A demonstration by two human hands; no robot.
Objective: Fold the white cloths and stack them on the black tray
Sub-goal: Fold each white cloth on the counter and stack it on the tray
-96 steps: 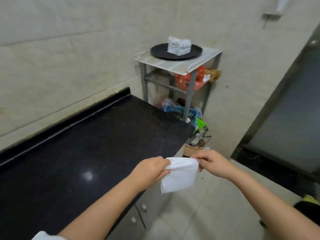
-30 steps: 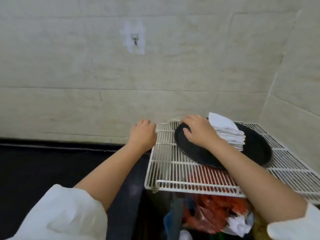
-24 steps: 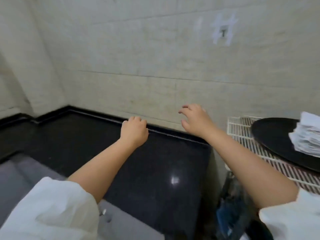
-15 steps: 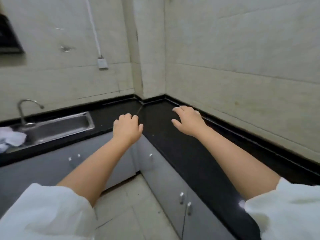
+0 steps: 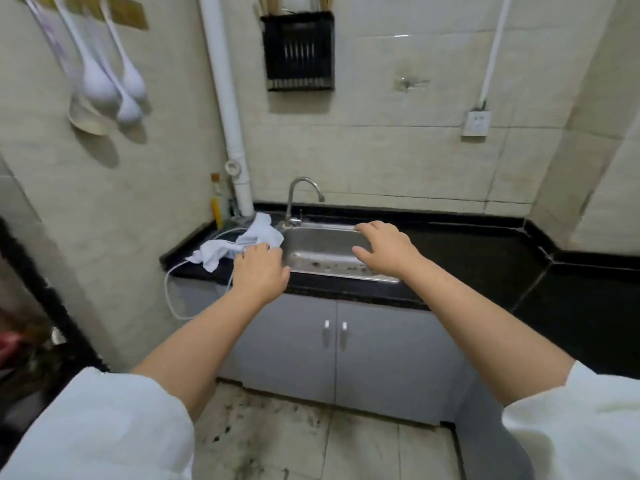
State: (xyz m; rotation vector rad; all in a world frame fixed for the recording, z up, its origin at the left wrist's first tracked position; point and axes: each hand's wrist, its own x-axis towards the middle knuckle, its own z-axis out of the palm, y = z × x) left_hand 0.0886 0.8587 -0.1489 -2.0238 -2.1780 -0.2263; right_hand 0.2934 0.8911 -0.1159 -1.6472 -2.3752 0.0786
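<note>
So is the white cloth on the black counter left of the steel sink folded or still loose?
Loose. The white cloth lies crumpled on the black counter, corners sticking up, left hand reaching it.

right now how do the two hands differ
The left hand reaches toward the crumpled white cloths on the counter, its fingertips at the pile's edge; the right hand is in front of the sink, away from any cloth. The left hand's fingers are curled; the right hand's are spread. I cannot tell if the left hand grips cloth yet. Both are bare and palm down.
</note>
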